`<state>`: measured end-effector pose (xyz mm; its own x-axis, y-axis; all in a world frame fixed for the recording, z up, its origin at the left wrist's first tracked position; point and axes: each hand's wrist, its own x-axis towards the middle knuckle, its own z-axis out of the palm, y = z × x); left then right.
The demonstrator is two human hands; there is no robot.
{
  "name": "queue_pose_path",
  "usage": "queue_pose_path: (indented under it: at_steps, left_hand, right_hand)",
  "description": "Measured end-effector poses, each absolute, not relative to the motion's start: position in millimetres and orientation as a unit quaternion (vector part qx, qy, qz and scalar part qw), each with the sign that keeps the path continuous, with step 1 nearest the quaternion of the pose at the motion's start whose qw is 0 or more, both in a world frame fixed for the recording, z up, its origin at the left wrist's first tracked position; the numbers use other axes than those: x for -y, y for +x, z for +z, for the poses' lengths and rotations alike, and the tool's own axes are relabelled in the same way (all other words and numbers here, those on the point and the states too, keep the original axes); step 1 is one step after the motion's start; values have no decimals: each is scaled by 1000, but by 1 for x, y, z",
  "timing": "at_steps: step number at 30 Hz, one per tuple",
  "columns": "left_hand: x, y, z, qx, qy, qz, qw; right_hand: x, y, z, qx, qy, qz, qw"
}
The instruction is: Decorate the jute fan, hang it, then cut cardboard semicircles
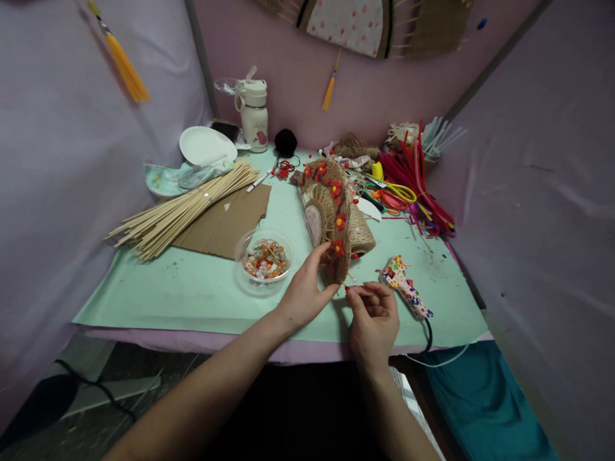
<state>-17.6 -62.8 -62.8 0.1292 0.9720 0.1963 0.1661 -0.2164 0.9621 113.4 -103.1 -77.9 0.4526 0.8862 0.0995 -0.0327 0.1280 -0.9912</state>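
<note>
A curved twine-wrapped craft piece [331, 211] stands tilted at the middle of the table, with red yellow-centred flowers along its rim and small beads sticking out at its edge. My left hand [305, 288] grips its lower end, thumb in front and fingers partly hidden behind. Just below that end, my right hand [375, 317] pinches a small red bead [347, 289] between thumb and forefinger. Whether the bead touches the piece I cannot tell. To the left of my left hand is a clear plastic bowl [239, 272] of orange, red and clear beads.
A floral glue gun [408, 291] lies right of my right hand, its cord running over the front edge. Bamboo sticks [187, 208] rest on cardboard [230, 224] at left. Behind stand a bottle [254, 121] and black yarn [286, 142]. Scissors [398, 191] and red pipe cleaners [418, 173] crowd the right.
</note>
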Motion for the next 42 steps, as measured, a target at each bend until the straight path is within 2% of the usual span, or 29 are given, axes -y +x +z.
queue_pose_path:
  at_steps: [42]
  left_hand:
    - [63,-18,-66,-458,623,473,423]
  right_hand:
    - [104,114,-78,382,-561,355,643]
